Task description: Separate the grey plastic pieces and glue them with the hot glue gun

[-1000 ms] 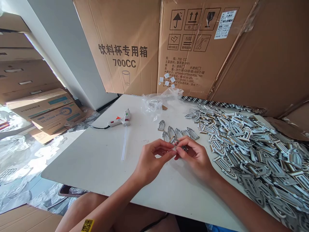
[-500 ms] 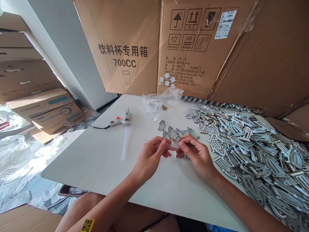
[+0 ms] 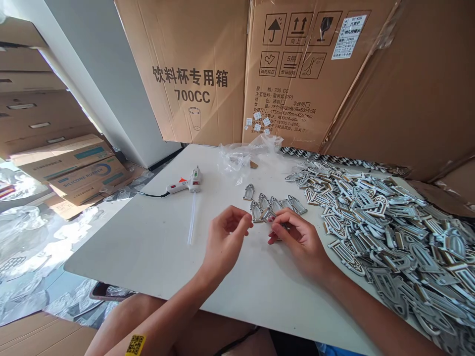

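Observation:
My right hand (image 3: 297, 237) pinches a small silver arched frame piece (image 3: 267, 215) between thumb and fingertips, above the white table (image 3: 148, 242). To its left, apart from that piece, my left hand (image 3: 227, 238) is closed, thumb against the curled fingers. Whatever it may hold there is hidden or too small to make out. Just beyond my hands lie several similar arched frames, one of them standing off by itself (image 3: 249, 192). A large heap of silver and gold-brown frame pieces (image 3: 389, 232) covers the table's right side.
A white glue gun (image 3: 191, 183) with a clear glue stick (image 3: 192, 217) rests at the left, its black cord running off the edge. Crumpled clear plastic (image 3: 237, 160) lies at the back, before a tall cardboard box (image 3: 208, 44). Cartons (image 3: 85, 170) and plastic wrappings are on the left.
My left hand has drawn back to the left, away from the frame piece, and its fingers have curled in. My right hand keeps the piece, moved slightly left.

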Motion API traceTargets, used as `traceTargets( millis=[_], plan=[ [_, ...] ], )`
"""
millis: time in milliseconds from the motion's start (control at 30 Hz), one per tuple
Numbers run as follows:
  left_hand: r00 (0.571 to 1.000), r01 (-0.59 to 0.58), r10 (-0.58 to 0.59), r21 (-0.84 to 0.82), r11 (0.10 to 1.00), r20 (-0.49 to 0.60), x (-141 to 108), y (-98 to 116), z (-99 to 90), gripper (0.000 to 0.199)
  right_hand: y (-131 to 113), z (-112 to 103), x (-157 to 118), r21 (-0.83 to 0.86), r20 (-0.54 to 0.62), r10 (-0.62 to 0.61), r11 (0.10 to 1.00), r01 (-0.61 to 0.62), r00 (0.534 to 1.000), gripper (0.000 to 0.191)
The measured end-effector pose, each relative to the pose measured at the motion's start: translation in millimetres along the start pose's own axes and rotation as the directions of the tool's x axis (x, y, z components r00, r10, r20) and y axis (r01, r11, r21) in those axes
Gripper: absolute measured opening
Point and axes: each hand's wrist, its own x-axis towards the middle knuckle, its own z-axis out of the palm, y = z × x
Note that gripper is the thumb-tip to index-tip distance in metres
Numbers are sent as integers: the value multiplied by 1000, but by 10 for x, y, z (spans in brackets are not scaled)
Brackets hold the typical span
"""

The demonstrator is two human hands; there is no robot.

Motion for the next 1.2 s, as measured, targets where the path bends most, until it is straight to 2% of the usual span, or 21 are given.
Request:
traceTargets(
  millis=[100,167,267,400,467,633,833,933,1033,1100,1167,1200],
  plan=[
    [989,77,-81,-35,996,-125,52,-2,-63,42,16,-3,6,21,-33,23,1000,-22,999,35],
    [982,114,-118,-31,993,-147,75,-8,-85,53,23,-5,7,26,-49,30,999,-28,998,37],
    [990,103,-108,-59,993,-86,73,-17,-63,39,28,-6,6,26,-54,33,999,-31,998,38],
    [988,39,-36,-14,999,149,19,-28,16,29,28,-4,0,32,-53,37,999,-35,998,36],
    [977,-4,-4,36,999,214,-5,-36,42,24,32,-3,-3,32,-49,34,999,-32,998,34],
    [978,-14,6,36,999,211,-11,-44,42,21,55,-6,-3,45,-47,32,999,-30,998,30],
    [978,41,-22,-90,995,206,0,-35,31,26,64,-6,6,54,-36,18,998,-16,999,27],
    [984,21,-3,-101,995,177,0,-40,25,24,49,-2,-4,81,-30,28,996,-25,999,27],
    [993,-66,68,-14,998,100,1,-38,11,17,33,-6,-16,110,-24,70,992,-67,997,28],
    [985,-173,171,89,981,30,-6,-32,3,10,34,-8,-20,117,6,87,989,-87,996,29],
    [946,-310,323,212,927,-30,-18,-29,-2,7,48,-3,-25,89,39,58,994,-61,998,29],
    [911,-383,410,276,881,-46,-24,-31,-4,9,60,3,-30,53,49,28,998,-31,998,27]
  ],
)
